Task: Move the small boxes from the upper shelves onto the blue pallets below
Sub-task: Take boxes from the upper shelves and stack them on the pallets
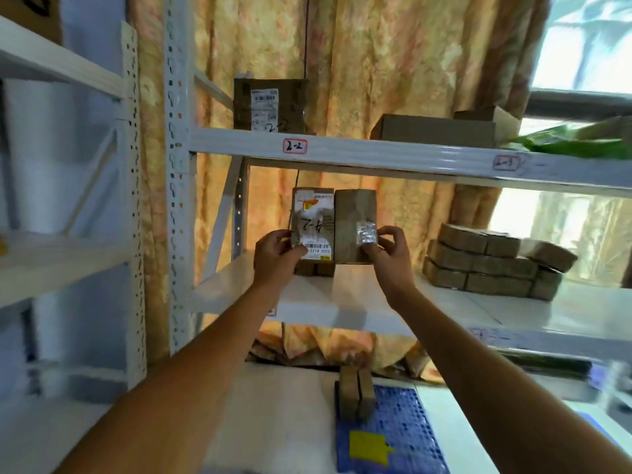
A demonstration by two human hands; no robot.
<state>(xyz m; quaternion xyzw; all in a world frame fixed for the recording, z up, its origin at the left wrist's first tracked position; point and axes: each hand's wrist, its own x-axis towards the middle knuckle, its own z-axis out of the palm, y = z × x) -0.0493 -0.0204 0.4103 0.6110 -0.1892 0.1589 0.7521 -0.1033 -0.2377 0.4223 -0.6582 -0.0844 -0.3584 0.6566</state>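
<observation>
I have both arms stretched up to the middle shelf (359, 302) of the white rack. My left hand (277, 254) pinches the lower left edge of a labelled box (313, 222) marked "4-2", thumb on its front. My right hand (384, 249) pinches the lower right corner of a plain box (355, 220) with a shiny tape patch. So each grip is clamped on its own box. The two boxes stand upright and touch side by side, raised just above a low box (314, 269) that sits on the shelf. To the right on the same shelf lies a box stack (485, 265). The top shelf (376, 152), tagged "2-2", carries a taped carton (270, 106) and a flat carton (434, 131). Near me and below, a blue pallet (400, 436) holds two boxes (355, 393) standing on its far edge.
</observation>
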